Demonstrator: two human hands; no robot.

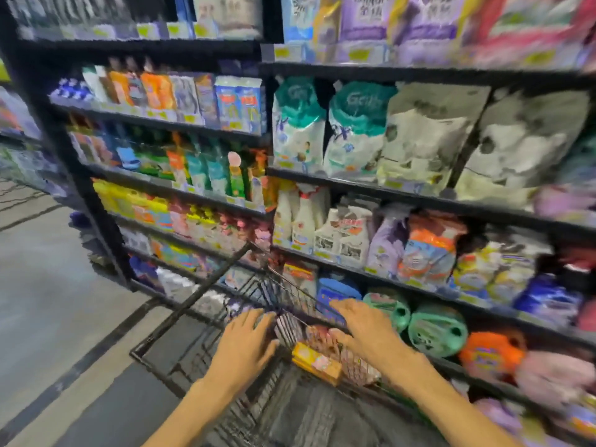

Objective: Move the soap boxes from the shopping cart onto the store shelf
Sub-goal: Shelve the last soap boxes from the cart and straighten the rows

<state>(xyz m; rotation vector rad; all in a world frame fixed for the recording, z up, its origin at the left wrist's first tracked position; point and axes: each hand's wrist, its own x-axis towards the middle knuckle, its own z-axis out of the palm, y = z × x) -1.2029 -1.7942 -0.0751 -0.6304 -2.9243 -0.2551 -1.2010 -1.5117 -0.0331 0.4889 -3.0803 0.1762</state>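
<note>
We see a black wire shopping cart (180, 321) holding a yellow soap box (317, 366), beside black metal shelves (419, 201) stocked with detergent bags.

Shopping cart (206, 321): dark metal wire mesh on a dark metal frame, matt finish. Soap box (317, 366) lying in the cart: yellow printed cardboard, slight sheen. Store shelf (419, 201): black boards and uprights, matt, apparently painted metal. Refill pouches (354, 130) on the shelf: glossy plastic film. Green jugs (437, 330) on a lower shelf: smooth glossy plastic. Floor (48, 301): smooth grey surface, dull sheen.
</note>
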